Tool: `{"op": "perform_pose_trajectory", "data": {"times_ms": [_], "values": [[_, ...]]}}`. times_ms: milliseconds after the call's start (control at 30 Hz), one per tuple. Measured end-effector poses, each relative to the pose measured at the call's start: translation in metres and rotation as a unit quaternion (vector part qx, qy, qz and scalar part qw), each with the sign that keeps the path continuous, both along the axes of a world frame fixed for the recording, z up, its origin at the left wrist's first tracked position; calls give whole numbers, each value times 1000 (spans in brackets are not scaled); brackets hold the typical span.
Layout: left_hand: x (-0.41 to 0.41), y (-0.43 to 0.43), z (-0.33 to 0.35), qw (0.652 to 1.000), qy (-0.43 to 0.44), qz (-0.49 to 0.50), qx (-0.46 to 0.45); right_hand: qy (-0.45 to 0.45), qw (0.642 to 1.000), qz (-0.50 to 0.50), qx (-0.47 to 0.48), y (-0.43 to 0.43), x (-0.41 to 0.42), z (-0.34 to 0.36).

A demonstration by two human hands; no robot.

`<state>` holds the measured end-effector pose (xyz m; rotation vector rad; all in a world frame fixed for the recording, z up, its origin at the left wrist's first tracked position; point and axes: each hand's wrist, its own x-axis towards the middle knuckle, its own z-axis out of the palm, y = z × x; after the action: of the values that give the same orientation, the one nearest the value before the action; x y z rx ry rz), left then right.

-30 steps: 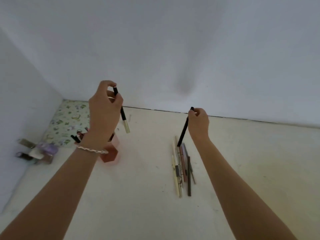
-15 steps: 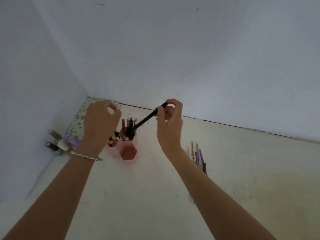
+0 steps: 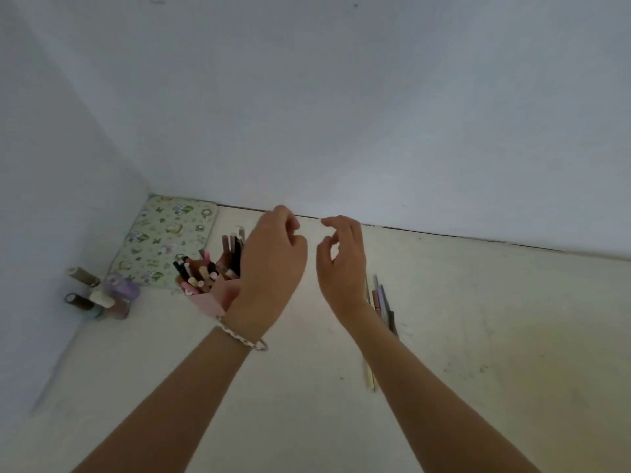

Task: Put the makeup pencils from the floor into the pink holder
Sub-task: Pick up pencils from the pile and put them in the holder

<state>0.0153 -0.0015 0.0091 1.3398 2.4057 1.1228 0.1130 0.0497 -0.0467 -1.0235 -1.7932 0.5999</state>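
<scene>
The pink holder point(image 3: 210, 302) stands on the floor at centre left, packed with several upright makeup pencils point(image 3: 199, 273). My left hand point(image 3: 271, 264) hovers just right of it and covers its right side, fingers loosely curled and apart, holding nothing. My right hand point(image 3: 341, 264) floats beside the left one, fingers spread and empty. Behind my right wrist and forearm a row of several makeup pencils point(image 3: 384, 303) lies on the floor, partly hidden by the arm.
A floral pouch point(image 3: 164, 244) lies flat in the corner behind the holder. Several small bottles point(image 3: 99, 295) cluster by the left wall. White walls close the space at the left and back. Pale floor spreads to the right.
Both hands held black pencils a second ago; the right hand carried its pencil to the holder. Now both hands are empty and have shifted right of the holder.
</scene>
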Motion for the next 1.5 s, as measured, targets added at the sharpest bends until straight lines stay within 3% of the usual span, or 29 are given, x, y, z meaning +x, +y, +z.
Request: {"op": "perform_pose_trajectory", "data": {"times_ms": [167, 333, 500, 733, 833, 1000, 1233, 1500], "values": [[92, 14, -66, 953, -79, -117, -266, 16, 990, -113, -82, 27, 74, 1], [130, 10, -101, 932, -99, -120, -328, -29, 983, -145, -113, 27, 131, -9], [127, 11, -107, 931, -144, -90, -322, -35, 971, -155, -181, 23, 155, -25], [119, 13, -98, 939, -133, -104, -299, -78, 960, -130, -236, 19, 161, -39], [98, 18, -90, 948, -147, -91, -267, -149, 944, -109, -272, 20, 164, -44], [62, 28, -64, 964, -193, -40, -176, -321, 883, -47, -339, 8, 152, -59], [34, 22, -42, 958, -281, 20, -57, -323, 889, -41, -323, 5, 142, -62], [30, 12, -39, 954, -297, -2, -34, -308, 894, -40, -322, 3, 127, -63]]}}
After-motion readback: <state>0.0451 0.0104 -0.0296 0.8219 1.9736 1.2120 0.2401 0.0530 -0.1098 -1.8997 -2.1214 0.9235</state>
